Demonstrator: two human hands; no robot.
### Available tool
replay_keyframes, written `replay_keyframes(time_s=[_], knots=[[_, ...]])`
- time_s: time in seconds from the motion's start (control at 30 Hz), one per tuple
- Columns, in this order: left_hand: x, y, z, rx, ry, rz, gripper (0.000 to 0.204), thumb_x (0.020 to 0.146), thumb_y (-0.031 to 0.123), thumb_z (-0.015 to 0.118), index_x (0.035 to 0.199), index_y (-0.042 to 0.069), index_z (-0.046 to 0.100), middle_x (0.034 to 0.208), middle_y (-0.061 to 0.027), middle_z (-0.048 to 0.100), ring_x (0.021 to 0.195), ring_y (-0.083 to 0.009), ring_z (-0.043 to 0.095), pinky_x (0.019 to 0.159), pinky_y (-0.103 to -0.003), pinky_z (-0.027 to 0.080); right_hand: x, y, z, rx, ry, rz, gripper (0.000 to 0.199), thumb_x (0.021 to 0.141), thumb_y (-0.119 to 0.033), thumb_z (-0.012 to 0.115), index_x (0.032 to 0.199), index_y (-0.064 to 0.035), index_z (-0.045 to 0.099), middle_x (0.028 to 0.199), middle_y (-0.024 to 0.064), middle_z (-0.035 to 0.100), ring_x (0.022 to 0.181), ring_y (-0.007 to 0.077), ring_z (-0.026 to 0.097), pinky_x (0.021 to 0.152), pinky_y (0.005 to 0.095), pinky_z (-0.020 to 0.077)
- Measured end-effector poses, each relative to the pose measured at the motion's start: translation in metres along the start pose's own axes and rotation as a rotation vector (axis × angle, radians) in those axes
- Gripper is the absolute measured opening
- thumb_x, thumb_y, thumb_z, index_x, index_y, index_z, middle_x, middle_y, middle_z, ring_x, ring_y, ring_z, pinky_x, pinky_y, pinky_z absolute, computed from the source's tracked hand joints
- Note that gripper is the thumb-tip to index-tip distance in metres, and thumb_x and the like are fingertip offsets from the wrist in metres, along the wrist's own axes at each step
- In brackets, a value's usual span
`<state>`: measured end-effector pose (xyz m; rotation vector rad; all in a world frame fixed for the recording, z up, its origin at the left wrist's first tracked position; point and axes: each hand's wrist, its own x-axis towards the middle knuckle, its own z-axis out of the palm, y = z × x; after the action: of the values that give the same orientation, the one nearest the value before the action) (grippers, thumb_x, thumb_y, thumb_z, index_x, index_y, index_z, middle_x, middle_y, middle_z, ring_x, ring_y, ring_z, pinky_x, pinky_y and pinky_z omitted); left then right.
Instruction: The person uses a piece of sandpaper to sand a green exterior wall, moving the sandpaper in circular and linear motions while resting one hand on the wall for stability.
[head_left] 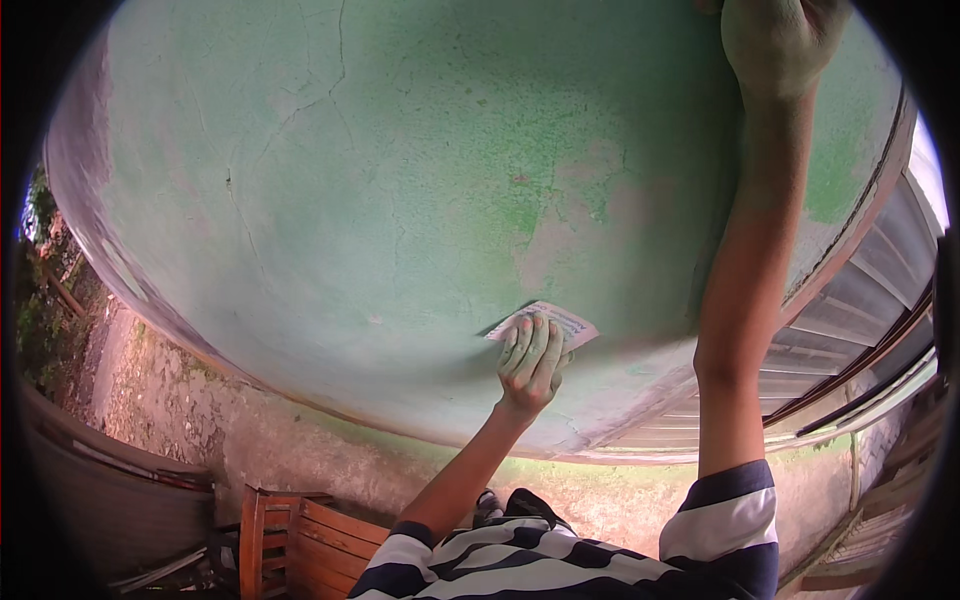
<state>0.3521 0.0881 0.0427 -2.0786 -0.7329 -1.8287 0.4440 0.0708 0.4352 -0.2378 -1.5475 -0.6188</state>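
Observation:
My left hand (532,362) presses a small pale sheet of sandpaper (572,326) flat against a painted wall (400,200). The fingers lie together over the sheet, whose printed back faces me, and they look dusty. Green paint on the wall is worn and cracked, with a bare greyish patch (575,225) above the sheet. High at the upper right, my right hand (785,40) is raised at the wall. The picture's upper edge cuts off most of its fingers, so its grip is hidden.
Below on the left stands an orange-brown wooden bench (325,545). Grey corrugated sheeting (850,310) runs along the right, past the wall's edge. Rough, stained ground (300,450) lies beneath the wall. Plants (45,290) show at the far left.

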Motion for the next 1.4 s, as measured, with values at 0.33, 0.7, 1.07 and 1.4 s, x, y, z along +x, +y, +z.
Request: replay_keyframes(time_s=[0.33, 0.7, 1.07, 1.4], knots=[[0.088, 0.002, -0.013, -0.088, 0.066, -0.019, 0.045, 0.082, 0.009, 0.065, 0.122, -0.011, 0.059, 0.13, -0.0327, 0.053, 0.13, -0.0483, 0.044, 0.107, -0.057, 0.035, -0.001, 0.004, -0.012, -0.016, -0.019, -0.048, 0.046, 0.095, -0.033, 0.063, 0.057, -0.0066, 0.063, 0.043, -0.0037, 0.046, 0.034, 0.0029, 0.035, 0.034, 0.0224, 0.0241], [0.207, -0.003, -0.033, -0.061, 0.201, 0.074, 0.045, 0.085, 0.007, 0.063, 0.127, -0.01, 0.056, 0.136, -0.03, 0.049, 0.13, -0.0466, 0.044, 0.106, -0.053, 0.039, -0.004, 0.005, -0.019, 0.002, -0.047, -0.043, 0.045, 0.095, -0.032, 0.065, 0.057, -0.0066, 0.063, 0.044, -0.0044, 0.046, 0.035, 0.0025, 0.035, 0.034, 0.0228, 0.0246], [0.153, -0.006, -0.027, -0.029, 0.117, 0.071, 0.047, 0.082, 0.004, 0.066, 0.127, -0.006, 0.058, 0.135, -0.0278, 0.051, 0.131, -0.0434, 0.045, 0.106, -0.052, 0.04, -0.001, 0.002, -0.013, 0.016, -0.068, -0.009, 0.045, 0.095, -0.031, 0.064, 0.057, -0.0075, 0.063, 0.044, -0.0044, 0.046, 0.035, 0.0029, 0.036, 0.034, 0.0226, 0.0258], [0.095, -0.001, -0.022, -0.021, 0.048, 0.029, 0.039, 0.085, 0.008, 0.064, 0.121, -0.007, 0.062, 0.13, -0.0283, 0.056, 0.128, -0.0426, 0.048, 0.105, -0.052, 0.041, 0.002, -0.003, -0.016, 0.033, -0.123, -0.014, 0.046, 0.096, -0.033, 0.063, 0.058, -0.0061, 0.063, 0.044, -0.0042, 0.046, 0.035, 0.003, 0.037, 0.034, 0.0223, 0.0246]])
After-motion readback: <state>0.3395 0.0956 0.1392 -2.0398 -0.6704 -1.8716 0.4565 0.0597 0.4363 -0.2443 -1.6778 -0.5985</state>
